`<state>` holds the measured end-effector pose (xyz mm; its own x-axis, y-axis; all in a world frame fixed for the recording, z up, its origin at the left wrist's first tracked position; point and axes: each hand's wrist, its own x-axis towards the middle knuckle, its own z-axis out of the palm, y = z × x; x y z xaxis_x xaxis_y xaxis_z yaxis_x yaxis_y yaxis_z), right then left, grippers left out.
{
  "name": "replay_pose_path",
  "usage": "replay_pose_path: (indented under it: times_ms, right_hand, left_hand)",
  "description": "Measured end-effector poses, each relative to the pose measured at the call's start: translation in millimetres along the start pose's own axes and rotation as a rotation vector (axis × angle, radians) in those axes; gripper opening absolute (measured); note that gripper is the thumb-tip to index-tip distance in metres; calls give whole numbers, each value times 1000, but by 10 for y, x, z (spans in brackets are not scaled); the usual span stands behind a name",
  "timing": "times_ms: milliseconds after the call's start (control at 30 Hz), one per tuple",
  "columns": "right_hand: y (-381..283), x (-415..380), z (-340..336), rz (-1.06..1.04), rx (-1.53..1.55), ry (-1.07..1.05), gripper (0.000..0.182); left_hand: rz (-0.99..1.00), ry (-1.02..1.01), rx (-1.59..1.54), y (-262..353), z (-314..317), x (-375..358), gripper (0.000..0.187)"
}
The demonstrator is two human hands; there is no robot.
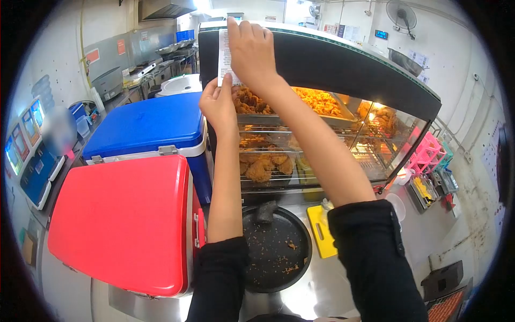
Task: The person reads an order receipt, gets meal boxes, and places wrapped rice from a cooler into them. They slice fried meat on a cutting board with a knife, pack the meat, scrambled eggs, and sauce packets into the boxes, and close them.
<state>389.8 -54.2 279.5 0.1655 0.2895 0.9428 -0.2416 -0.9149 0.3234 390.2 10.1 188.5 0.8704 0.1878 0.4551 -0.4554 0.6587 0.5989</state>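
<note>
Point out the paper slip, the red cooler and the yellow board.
Paper slip [225, 58]: head view, on its printed face.
Red cooler [120, 220]: head view, on its lid.
Yellow board [328, 248]: head view, on its near end.

You have two coolers at the left of the bench [375, 214], one red [120, 220] and one blue [147, 123], with two latches showing on the front of the blue one's lid. You have one cabinet [322, 51] along the bench's far side, its fried pieces [260, 167] too crowded to count. Nearer your edge of the bench sits one round tray [276, 273], carrying one dark cloth-like thing [266, 212] at its far rim and crumbs [268, 247] too many to number. You count one yellow board [323, 244] right of the tray, and one paper slip [223, 56] between your two hands, left [219, 104] and right [253, 53].
</note>
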Motion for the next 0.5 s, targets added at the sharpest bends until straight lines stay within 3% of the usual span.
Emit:
replay_pose_path:
  times_ms: [67, 133, 333, 367, 500]
  right_hand:
    - [138, 2, -6, -53, 299, -55, 18]
    - [212, -17, 51, -96, 287, -37, 27]
    - [85, -36, -44, -18, 150, -15, 38]
    - [111, -23, -43, -16, 135, -15, 37]
    - [123, -16, -26, 7, 102, -52, 35]
  left_hand:
    - [-3, 13, 19, 39, -120, -118, 21]
    - [-93, -9, -40, 135, -281, -397, 28]
    - [-67, -154, 178, 322, -857, -1863, 30]
    - [-139, -154, 323, 449, -955, -2176, 27]
    - [-472, -188, 394, 744, -1559, -3263, 24]
